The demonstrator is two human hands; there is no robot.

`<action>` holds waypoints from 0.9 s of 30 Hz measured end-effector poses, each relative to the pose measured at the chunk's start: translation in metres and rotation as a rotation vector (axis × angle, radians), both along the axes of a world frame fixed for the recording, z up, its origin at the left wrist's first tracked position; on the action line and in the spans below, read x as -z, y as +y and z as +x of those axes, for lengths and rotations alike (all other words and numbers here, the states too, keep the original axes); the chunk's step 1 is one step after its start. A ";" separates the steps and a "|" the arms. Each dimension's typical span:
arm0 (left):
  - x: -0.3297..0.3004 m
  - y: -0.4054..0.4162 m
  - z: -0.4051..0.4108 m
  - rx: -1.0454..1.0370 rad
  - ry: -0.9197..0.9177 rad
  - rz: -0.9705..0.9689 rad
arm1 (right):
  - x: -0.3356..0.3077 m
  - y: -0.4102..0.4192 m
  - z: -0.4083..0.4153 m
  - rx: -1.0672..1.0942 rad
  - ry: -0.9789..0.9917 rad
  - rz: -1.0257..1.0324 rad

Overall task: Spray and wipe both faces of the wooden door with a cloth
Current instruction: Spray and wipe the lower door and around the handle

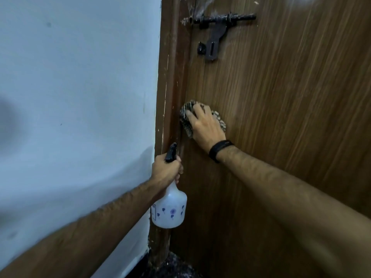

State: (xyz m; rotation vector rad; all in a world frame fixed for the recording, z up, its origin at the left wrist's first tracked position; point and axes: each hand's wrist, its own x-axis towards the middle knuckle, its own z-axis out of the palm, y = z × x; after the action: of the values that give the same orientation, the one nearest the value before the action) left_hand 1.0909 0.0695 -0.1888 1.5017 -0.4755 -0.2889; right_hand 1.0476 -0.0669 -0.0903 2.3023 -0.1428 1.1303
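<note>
Wooden door [281, 117], right hand [206, 125] flat on cloth [185, 119], left hand [165, 169] gripping spray bottle [170, 209].

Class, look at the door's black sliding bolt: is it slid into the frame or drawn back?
Slid in: the black bolt crosses from door to frame.

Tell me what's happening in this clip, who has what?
A person is cleaning a wooden door. The right hand presses a patterned cloth flat against the door face, near its left edge and below the black sliding bolt. The left hand grips the neck of a white spray bottle with a black nozzle, held low beside the door frame. A pale blue wall is to the left.
</note>
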 end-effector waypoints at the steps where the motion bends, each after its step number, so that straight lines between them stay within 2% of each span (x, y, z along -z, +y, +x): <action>1: 0.002 0.003 0.001 -0.008 -0.007 0.006 | 0.015 0.002 -0.002 -0.004 0.039 -0.022; 2: 0.005 0.006 0.001 -0.012 -0.008 0.018 | 0.030 0.004 -0.005 0.000 0.117 -0.027; 5: 0.016 0.015 -0.001 -0.007 -0.004 0.071 | 0.083 0.008 -0.019 0.032 0.512 -0.005; 8: 0.024 0.022 -0.004 0.038 -0.018 0.119 | 0.106 0.009 -0.023 0.015 0.686 -0.110; 10: 0.026 0.026 -0.003 0.049 -0.022 0.135 | 0.084 0.008 -0.018 0.051 0.630 -0.129; 13: 0.028 0.025 0.002 0.028 -0.038 0.159 | 0.027 0.000 -0.001 -0.002 0.080 -0.008; 14: 0.032 0.025 0.004 0.023 -0.031 0.162 | 0.014 -0.002 0.005 -0.030 -0.047 0.053; 18: 0.044 0.024 0.006 0.031 -0.028 0.192 | 0.028 0.000 0.019 -0.099 -0.223 0.071; 21: 0.054 0.025 0.007 0.027 -0.029 0.221 | 0.094 -0.005 0.020 -0.129 -0.200 0.115; 24: 0.072 0.029 0.005 0.057 -0.019 0.296 | 0.166 -0.010 0.014 -0.142 0.001 0.108; 27: 0.092 0.037 0.004 0.073 -0.005 0.390 | 0.188 -0.010 0.005 -0.178 0.169 0.092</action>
State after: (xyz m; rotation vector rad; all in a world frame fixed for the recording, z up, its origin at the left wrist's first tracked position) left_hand 1.0948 0.1067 -0.2805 1.8662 -0.4977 -0.4551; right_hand 1.0528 -0.0772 -0.2782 2.5211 0.0776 1.0270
